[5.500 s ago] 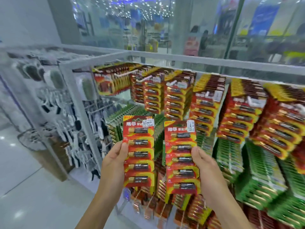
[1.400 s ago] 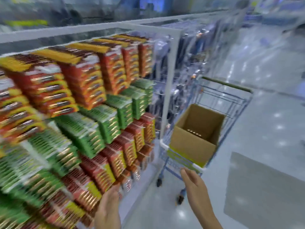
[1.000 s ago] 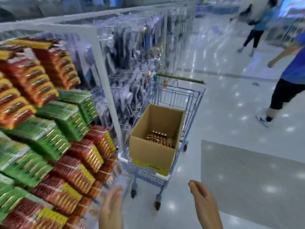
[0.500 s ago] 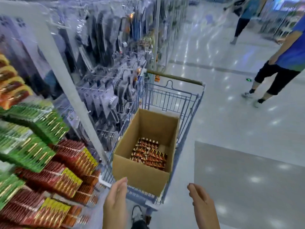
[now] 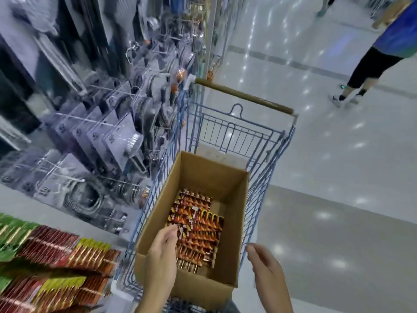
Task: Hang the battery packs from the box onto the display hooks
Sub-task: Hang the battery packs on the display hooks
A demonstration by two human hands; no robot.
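Cardboard box (image 5: 203, 175) in the cart (image 5: 259, 141) holds battery packs (image 5: 198, 231); my left hand (image 5: 161, 251) reaches in uncurled, seemingly touching them; my right hand (image 5: 265, 265) hovers slack-fingered.

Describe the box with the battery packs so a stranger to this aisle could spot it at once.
Find the blue wire shopping cart standing beside the hanging-goods rack. Inside its basket sits an open brown cardboard box, the only carton in view. Red-and-orange battery packs lie stacked on its floor, and the left hand reaches into it.
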